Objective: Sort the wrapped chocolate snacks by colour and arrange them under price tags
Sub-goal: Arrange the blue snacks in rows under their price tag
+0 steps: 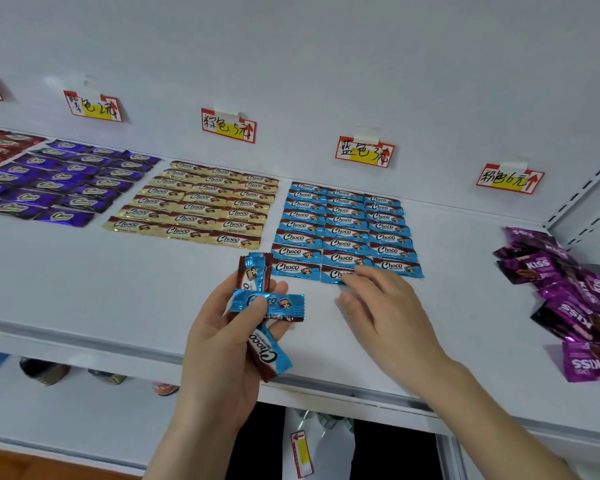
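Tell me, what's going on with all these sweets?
A person is sorting wrapped snacks on a shelf. The left hand grips a few blue snacks; the right hand touches the front row of the blue block under its price tag. A gold block and a purple block lie further left, a loose KISS pile at right.

A white shelf (118, 306) fills most of the view, and a white back panel (326, 46) stands behind it. At the right end, a white upright (582, 199) has rows of dark slots. Below the front edge is a lower shelf (84, 410), also white. Brown floor (32, 462) shows at the bottom left. The light is soft and even.
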